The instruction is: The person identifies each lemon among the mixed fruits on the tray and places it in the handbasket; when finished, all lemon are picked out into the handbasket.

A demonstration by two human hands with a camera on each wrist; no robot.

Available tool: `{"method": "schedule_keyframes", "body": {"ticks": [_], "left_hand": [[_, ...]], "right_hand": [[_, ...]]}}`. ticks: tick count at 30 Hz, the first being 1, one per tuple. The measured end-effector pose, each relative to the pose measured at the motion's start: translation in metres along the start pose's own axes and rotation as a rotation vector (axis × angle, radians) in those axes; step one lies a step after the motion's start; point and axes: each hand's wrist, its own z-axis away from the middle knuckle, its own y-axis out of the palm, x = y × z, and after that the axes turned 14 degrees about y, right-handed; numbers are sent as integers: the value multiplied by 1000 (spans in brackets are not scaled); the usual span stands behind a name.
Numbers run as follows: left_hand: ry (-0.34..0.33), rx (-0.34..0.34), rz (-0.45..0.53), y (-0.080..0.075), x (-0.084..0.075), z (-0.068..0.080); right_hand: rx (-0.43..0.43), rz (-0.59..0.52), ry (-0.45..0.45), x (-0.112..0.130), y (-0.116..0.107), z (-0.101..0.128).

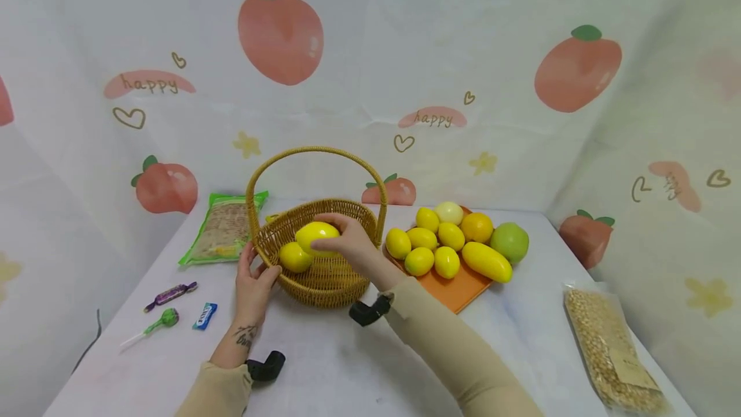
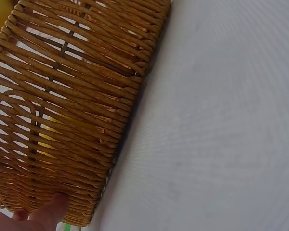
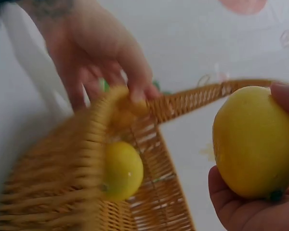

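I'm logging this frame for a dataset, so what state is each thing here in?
Basket: upright, one lemon inside.
Lemon in basket: lying loose.
Yellow fruit: held over the basket.
Right hand: gripping the yellow fruit.
Left hand: holding the basket's rim.
Orange board: loaded with fruit.
Grain bag: lying flat.

tan woven basket (image 1: 324,275) – yellow lemons (image 1: 295,257) inside, orange tray (image 1: 457,288) beside, white cloth (image 1: 359,69) printed with pink peaches.

Your right hand (image 1: 347,246) grips a glossy yellow lemon (image 1: 316,237) inside the round wicker basket (image 1: 324,278). A second lemon (image 1: 295,257) rests inside, near the rim your left hand (image 1: 253,285) holds.
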Motion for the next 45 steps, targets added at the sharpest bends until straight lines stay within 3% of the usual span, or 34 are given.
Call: {"method": "schedule_keyframes", "body": {"ticks": [4,8,19,27,33,39,45], "left_hand": [[-6,-4,11,1,1,-2],[-5,-5,18,1,1,-2],[-2,-7,9,0,3,-1],[3,-11,17,-1,4,0],[22,-4,6,0,2,0],[29,-1,-4,1,0,-1],[24,-3,-3,1,0,-1]], "right_hand": [[-67,50,42,11,8,-35],[-118,107,63,14,8,-55],[-107,196,127,5,1,-56],[-103,168,69,-2,-17,-21],[-170,33,22,-11,-49,24],[-377,-139,-16,-28,-94,57],[-643,-294,-76,-54,-136,68]]}}
